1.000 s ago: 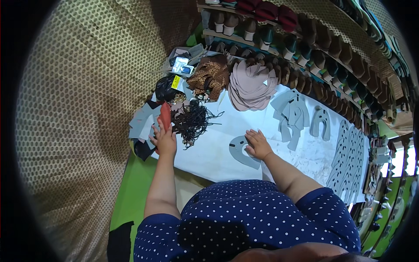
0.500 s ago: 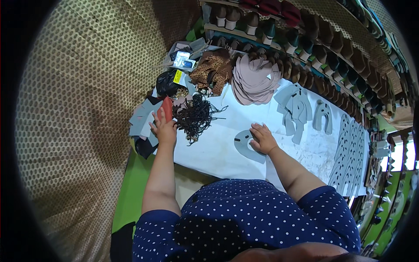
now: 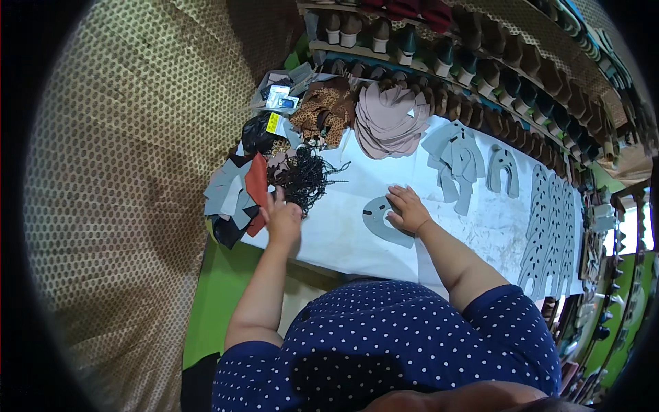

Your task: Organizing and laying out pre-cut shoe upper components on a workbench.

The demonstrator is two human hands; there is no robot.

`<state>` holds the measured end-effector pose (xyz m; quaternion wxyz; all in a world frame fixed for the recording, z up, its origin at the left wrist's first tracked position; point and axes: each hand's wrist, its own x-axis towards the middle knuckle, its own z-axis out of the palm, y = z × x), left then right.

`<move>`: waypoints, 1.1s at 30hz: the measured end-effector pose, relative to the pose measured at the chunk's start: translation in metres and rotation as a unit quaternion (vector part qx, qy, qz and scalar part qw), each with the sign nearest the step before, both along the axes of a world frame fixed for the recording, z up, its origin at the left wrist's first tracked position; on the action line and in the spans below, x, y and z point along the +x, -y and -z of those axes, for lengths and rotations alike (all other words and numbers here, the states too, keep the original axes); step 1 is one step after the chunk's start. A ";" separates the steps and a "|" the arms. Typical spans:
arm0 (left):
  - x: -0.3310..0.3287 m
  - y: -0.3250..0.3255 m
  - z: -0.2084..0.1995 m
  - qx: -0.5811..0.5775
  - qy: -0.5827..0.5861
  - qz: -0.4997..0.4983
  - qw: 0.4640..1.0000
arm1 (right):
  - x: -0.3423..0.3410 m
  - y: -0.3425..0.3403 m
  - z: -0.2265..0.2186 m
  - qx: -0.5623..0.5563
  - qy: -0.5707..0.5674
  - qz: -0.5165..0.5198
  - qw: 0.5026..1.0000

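My right hand (image 3: pixel 408 209) lies flat, fingers stretched out, on a grey curved shoe-upper piece (image 3: pixel 376 224) with dark slots. The hand covers part of that piece's right side. My left hand (image 3: pixel 282 220) is over the table's left part, its fingers apart and nothing visible in them. It is just right of a red scrap (image 3: pixel 257 182) and below a tangle of black braided cords (image 3: pixel 305 182). Beside the red scrap lies a heap of grey cut pieces (image 3: pixel 223 190).
Beyond my hands are stacked pinkish pieces (image 3: pixel 388 123), leopard-print material (image 3: pixel 322 113) and a clear bin (image 3: pixel 278 93). More grey upper pieces (image 3: pixel 453 161) lie to the right on the white-covered table (image 3: pixel 336 240). Shelves of shoes (image 3: pixel 467 65) line the back.
My left hand has moved right and slightly nearer me, off the red scrap, which shows more fully. My right hand stays on the grey piece. The whole view has shifted slightly.
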<state>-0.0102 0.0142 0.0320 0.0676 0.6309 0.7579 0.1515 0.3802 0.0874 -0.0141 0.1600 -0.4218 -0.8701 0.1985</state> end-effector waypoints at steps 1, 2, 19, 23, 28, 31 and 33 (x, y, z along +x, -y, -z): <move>0.019 0.004 -0.007 -0.061 -0.013 0.042 0.997 | -0.003 0.001 -0.005 0.003 0.000 0.000 1.000; 0.033 0.009 -0.005 -0.056 -0.008 0.072 0.996 | -0.012 0.007 -0.015 -0.006 0.044 0.029 0.999; 0.144 0.033 -0.016 0.002 -0.016 0.355 0.935 | -0.056 0.100 -0.024 -0.102 -0.067 0.077 0.990; 0.150 0.025 -0.015 -0.042 -0.040 0.342 0.938 | -0.058 0.093 -0.022 -0.134 -0.028 0.125 0.983; 0.150 0.020 -0.010 -0.093 -0.025 0.300 0.949 | -0.068 0.074 -0.013 -0.175 -0.010 0.331 0.927; 0.147 0.021 -0.006 -0.145 -0.032 0.290 0.946 | -0.072 0.070 -0.007 -0.217 -0.008 0.359 0.908; 0.146 0.022 -0.004 -0.157 -0.041 0.313 0.936 | -0.073 0.071 -0.004 -0.213 0.006 0.355 0.910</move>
